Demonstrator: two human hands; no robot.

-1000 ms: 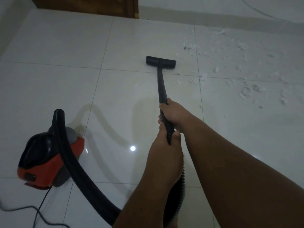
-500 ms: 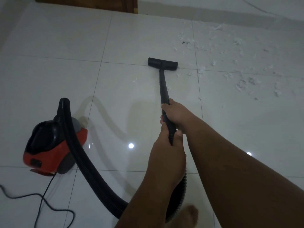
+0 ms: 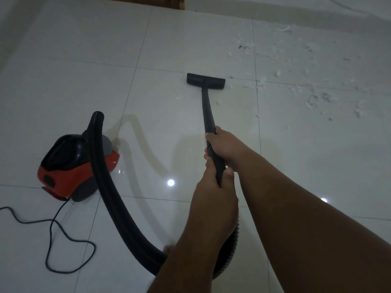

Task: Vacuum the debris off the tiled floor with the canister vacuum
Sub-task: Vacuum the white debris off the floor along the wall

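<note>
A black wand (image 3: 208, 111) runs from my hands to the flat black floor head (image 3: 206, 81), which rests on the white tiled floor (image 3: 84, 92) at a grout line. My right hand (image 3: 224, 144) grips the wand higher up. Just below it, my left hand (image 3: 213, 193) is closed around the wand's ribbed end. White scraps of debris (image 3: 313, 100) lie scattered to the right of the head, the nearest bits beside its right end. The red and black canister (image 3: 69, 172) sits at the left, its corrugated hose (image 3: 110, 197) looping down behind my left arm.
A black power cord (image 3: 53, 229) snakes over the floor at the lower left, behind the canister. My bare toes (image 3: 168, 249) show beside the hose. A wall base runs along the top, with a wooden door frame (image 3: 175, 1) at top centre.
The floor head has slid back toward me, from beyond the grout line to on it. The view has shifted, so the canister and cord sit further right in view. Both hands keep their grip.
</note>
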